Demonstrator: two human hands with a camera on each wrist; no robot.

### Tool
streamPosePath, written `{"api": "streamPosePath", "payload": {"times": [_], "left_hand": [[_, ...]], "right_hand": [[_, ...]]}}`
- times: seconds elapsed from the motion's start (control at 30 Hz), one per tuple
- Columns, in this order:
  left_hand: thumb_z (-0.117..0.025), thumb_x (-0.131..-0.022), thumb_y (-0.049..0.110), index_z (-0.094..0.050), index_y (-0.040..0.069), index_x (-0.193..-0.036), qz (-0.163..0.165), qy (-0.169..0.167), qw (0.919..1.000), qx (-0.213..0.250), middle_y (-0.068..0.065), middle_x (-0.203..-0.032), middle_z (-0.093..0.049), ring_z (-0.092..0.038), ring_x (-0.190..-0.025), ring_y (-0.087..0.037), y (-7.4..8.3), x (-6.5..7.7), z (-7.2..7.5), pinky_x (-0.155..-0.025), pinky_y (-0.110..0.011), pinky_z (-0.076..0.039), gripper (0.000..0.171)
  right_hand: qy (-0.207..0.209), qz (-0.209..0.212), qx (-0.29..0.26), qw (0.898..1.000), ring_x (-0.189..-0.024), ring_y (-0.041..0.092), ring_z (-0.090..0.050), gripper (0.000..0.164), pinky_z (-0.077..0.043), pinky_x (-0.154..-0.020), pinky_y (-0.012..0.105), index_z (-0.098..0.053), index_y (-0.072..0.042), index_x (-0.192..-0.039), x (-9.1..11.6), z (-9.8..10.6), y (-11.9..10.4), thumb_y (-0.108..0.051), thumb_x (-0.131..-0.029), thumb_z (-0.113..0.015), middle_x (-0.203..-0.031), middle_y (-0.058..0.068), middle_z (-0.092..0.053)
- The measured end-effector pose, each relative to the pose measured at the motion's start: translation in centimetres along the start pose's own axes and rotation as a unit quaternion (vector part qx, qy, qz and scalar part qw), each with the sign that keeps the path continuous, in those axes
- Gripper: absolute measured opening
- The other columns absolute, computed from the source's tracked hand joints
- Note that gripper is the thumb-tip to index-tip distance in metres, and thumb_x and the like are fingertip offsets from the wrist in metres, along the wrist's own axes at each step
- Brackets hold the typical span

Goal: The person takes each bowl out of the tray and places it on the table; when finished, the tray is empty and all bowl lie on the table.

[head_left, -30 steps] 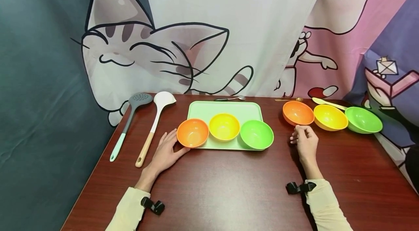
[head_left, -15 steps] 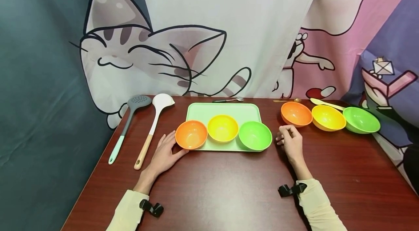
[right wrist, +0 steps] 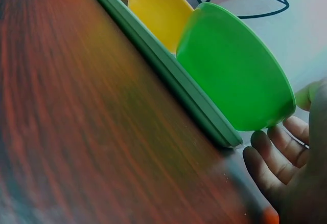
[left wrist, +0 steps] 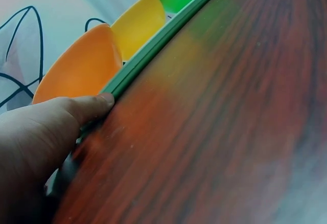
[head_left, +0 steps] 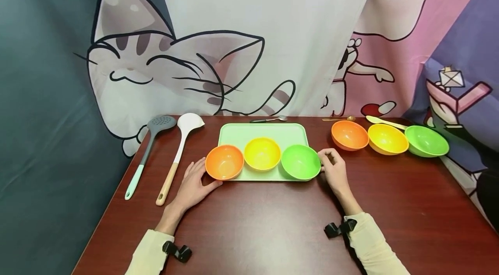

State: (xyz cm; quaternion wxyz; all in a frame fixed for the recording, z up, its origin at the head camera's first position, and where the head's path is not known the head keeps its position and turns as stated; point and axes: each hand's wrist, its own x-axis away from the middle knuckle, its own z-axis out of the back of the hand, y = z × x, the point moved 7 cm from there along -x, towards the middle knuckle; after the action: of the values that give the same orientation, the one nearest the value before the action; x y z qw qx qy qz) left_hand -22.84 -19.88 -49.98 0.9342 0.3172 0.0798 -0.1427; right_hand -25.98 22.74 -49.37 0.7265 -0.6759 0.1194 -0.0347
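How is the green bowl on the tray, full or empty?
Empty: in the head view, the green bowl shows only its bare inside.

White ladle lies beside grey slotted turner — cat-print cloth behind.

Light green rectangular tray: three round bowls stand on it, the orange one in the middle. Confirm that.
Wrong bowl: the head view shows the yellow round bowl in the middle of the light green rectangular tray; the orange round bowl stands at its left end.
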Motion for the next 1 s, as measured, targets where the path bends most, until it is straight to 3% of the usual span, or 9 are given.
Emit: {"api": "streamPosePath", "payload": {"times": [0.27,0.53,0.7,0.9,1.0], "left_hand": [[-0.082,-0.078,0.050,-0.046,0.013,-0.149,-0.010,-0.045,0.9986,0.025,-0.012,-0.152,-0.047,-0.035,-0.146,-0.032,-0.6,-1.1,0.0,-0.122,-0.060,-0.015,0.088],[-0.083,-0.073,0.057,-0.043,0.016,-0.151,-0.040,-0.043,0.9982,0.015,-0.007,-0.150,-0.050,-0.035,-0.147,-0.033,-1.0,-1.9,-0.5,-0.120,-0.061,-0.017,0.097],[-0.081,-0.072,0.063,-0.046,0.018,-0.149,-0.035,-0.033,0.9988,0.011,-0.005,-0.149,-0.052,-0.037,-0.146,-0.033,-1.0,-1.5,-0.6,-0.120,-0.061,-0.018,0.096],[-0.078,-0.072,0.066,-0.044,0.019,-0.151,-0.017,-0.041,0.9990,0.011,-0.002,-0.150,-0.051,-0.034,-0.148,-0.028,-1.2,-1.7,-0.6,-0.123,-0.058,-0.016,0.097],[-0.077,-0.073,0.068,-0.044,0.019,-0.151,-0.015,-0.041,0.9990,0.007,-0.002,-0.151,-0.051,-0.034,-0.149,-0.028,-1.3,-1.9,-0.6,-0.123,-0.058,-0.016,0.098]], "right_hand": [[-0.011,-0.013,0.053,0.998,-0.076,0.003,-0.055,0.017,-0.051,-0.056,0.020,-0.061,0.003,-0.108,-0.1,0.0,0.2,-0.012,-0.099,-0.060,-0.086,-0.011,-0.060],[-0.052,-0.014,0.095,0.994,-0.075,0.002,-0.057,0.021,-0.052,-0.055,0.023,-0.062,0.008,-0.111,0.8,-0.9,-2.9,-0.008,-0.097,-0.060,-0.090,-0.003,-0.063],[-0.046,0.001,0.114,0.992,-0.079,-0.001,-0.059,0.021,-0.051,-0.067,0.016,-0.067,0.006,-0.110,0.5,-0.6,-1.8,-0.009,-0.096,-0.063,-0.092,-0.003,-0.066],[-0.017,0.013,0.130,0.991,-0.072,0.002,-0.058,0.020,-0.049,-0.055,0.019,-0.069,0.001,-0.108,-0.1,0.0,0.2,-0.014,-0.096,-0.065,-0.089,-0.002,-0.068],[-0.005,0.016,0.128,0.992,-0.073,0.004,-0.058,0.020,-0.049,-0.057,0.019,-0.069,0.001,-0.108,-0.2,0.1,0.2,-0.014,-0.095,-0.065,-0.089,0.000,-0.068]]}}
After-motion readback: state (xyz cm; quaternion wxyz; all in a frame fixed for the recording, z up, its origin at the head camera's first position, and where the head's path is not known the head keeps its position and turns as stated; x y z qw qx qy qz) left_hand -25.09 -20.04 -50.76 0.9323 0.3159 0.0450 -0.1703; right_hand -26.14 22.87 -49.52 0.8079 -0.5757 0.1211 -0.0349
